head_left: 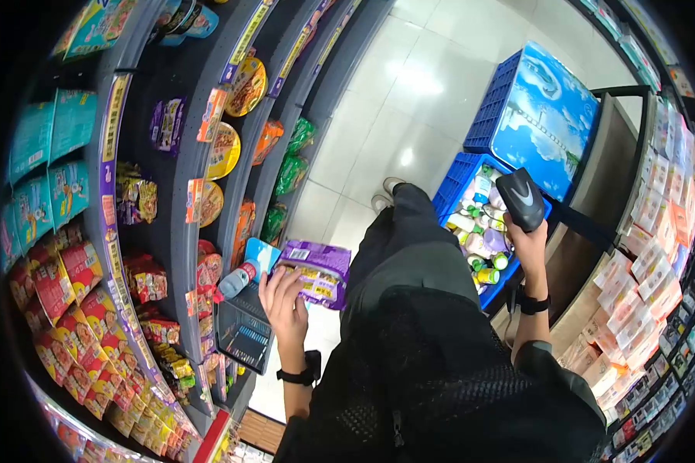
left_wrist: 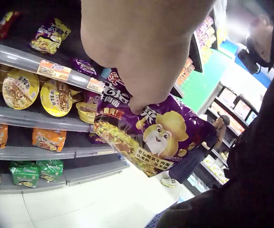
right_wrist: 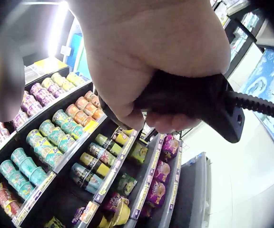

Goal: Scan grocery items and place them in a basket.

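Observation:
My left hand grips a purple noodle packet beside the shelves, its barcode side facing up in the head view. In the left wrist view the thumb side of the hand lies over the top of the packet, whose front shows a cartoon figure in a yellow hat. My right hand holds a black handheld scanner above a blue crate of bottles. The right wrist view has that hand wrapped round the black handle, with a coiled cord running from its end.
Shelves of packets and noodle cups stand at the left. A dark basket and a bottle are near the left hand. At the right are the blue crate, a sky-patterned box and stacked packs. Another person stands farther off.

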`<state>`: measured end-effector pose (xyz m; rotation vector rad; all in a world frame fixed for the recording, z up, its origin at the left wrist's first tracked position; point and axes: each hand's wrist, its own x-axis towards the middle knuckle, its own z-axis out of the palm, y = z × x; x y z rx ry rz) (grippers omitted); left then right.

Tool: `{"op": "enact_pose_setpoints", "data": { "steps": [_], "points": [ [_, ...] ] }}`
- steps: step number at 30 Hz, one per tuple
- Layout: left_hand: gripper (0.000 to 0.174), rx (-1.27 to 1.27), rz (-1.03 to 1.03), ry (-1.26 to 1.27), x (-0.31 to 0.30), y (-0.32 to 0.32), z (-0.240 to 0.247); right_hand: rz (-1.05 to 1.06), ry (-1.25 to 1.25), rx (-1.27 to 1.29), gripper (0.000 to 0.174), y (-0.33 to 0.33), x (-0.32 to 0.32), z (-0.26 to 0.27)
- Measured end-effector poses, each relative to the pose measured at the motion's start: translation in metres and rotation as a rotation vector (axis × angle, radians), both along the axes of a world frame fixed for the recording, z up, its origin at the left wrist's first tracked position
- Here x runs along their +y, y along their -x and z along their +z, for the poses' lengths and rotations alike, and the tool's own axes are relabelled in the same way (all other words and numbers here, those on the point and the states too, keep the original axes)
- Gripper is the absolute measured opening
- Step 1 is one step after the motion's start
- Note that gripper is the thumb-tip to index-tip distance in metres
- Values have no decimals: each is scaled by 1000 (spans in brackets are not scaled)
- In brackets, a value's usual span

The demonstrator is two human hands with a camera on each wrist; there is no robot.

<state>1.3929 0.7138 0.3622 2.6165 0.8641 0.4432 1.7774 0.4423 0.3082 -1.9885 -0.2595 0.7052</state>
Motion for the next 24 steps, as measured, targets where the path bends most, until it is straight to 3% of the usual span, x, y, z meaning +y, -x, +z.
{"op": "enact_pose_setpoints", "data": {
  "steps": [2, 4, 6, 7, 11, 14, 18, 22, 24],
  "points": [
    [35, -1, 32, -53, 1, -9, 6, 39, -46, -62, 21, -3, 24, 4],
    [33, -8, 85, -155, -6, -6, 16, 204, -77, -23, 30, -5, 42, 15],
    [25, -60, 203, -226, -18, -2, 27, 412, -252, -186, 38, -4, 81, 32],
    [26, -96, 232, -226, -22, 2, 34, 468, -225, -38, 40, 0, 95, 43],
    [24, -216, 342, -284, -54, 31, 52, 1045, -223, -19, 43, 23, 153, 83],
    [25, -274, 473, -313, -92, 54, 63, 1319, -412, 58, 48, 65, 189, 95],
    [22, -281, 681, -297, -155, 80, 76, 1664, -409, 241, 47, 122, 218, 114],
    [10, -279, 860, -326, -223, 91, 83, 1933, -545, 323, 44, 190, 211, 119],
    [13, -260, 955, -344, -255, 92, 81, 2058, -568, 360, 47, 219, 202, 113]
  ]
}}
